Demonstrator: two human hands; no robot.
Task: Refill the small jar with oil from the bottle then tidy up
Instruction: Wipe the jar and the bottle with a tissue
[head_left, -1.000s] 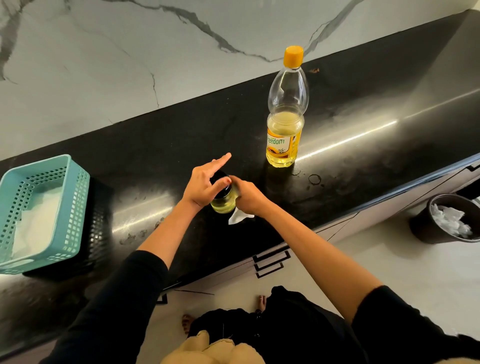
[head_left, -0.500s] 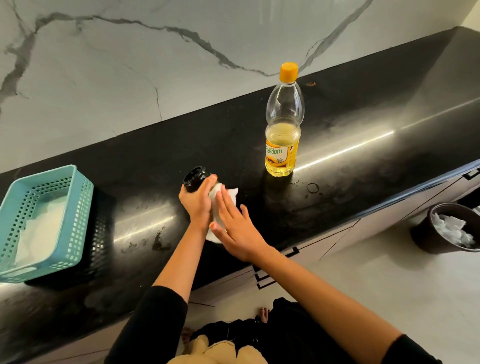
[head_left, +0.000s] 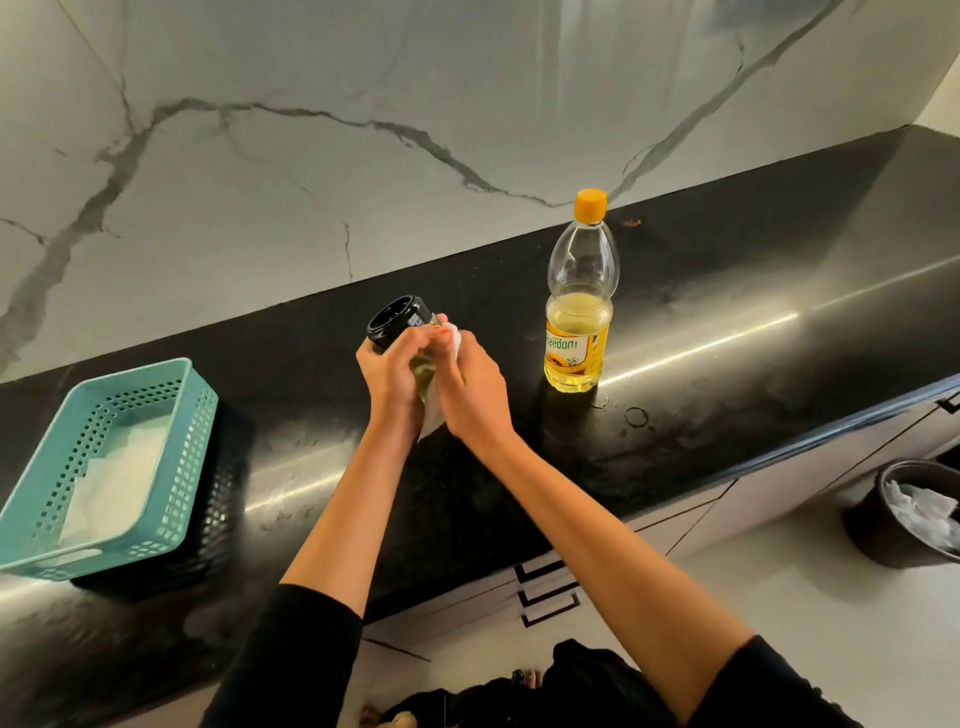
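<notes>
The left hand (head_left: 392, 382) and right hand (head_left: 475, 387) hide most of the jar (head_left: 399, 318) and tissue (head_left: 431, 422); the right edge cuts the bin (head_left: 891, 519), the left edge the basket (head_left: 200, 415)

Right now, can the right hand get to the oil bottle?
Probably yes. The oil bottle stands upright to the right of the right hand, with only bare counter between them. But that hand holds a tissue against the jar gripped by the left hand, so it must let go first.

Bright, sharp wide-angle view; a glare streak crosses the black counter (head_left: 727, 291).
</notes>
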